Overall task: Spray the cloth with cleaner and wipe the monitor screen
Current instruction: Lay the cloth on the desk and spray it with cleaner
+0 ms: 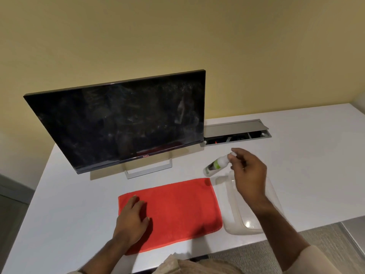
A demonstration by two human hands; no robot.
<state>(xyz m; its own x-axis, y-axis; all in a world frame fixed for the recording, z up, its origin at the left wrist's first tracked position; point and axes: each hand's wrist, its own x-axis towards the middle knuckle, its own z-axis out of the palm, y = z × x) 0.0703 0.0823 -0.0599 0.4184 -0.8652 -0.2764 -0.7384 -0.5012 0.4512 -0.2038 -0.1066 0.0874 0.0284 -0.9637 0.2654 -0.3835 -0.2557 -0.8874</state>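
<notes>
A red cloth (177, 206) lies flat on the white desk (306, 171) in front of the monitor (122, 123), whose dark screen is dusty and smeared. My left hand (131, 220) rests palm down on the cloth's left part, fingers apart. To the right of the cloth, a small clear spray bottle (214, 165) with a green band and white top leans tilted on the desk. My right hand (246, 171) pinches the bottle's white top between thumb and fingers.
A clear plastic tray (246, 224) sits under my right forearm, right of the cloth. An open grey cable box (237, 133) is set into the desk behind the bottle. The desk's front edge runs close to my body; carpet shows at the right.
</notes>
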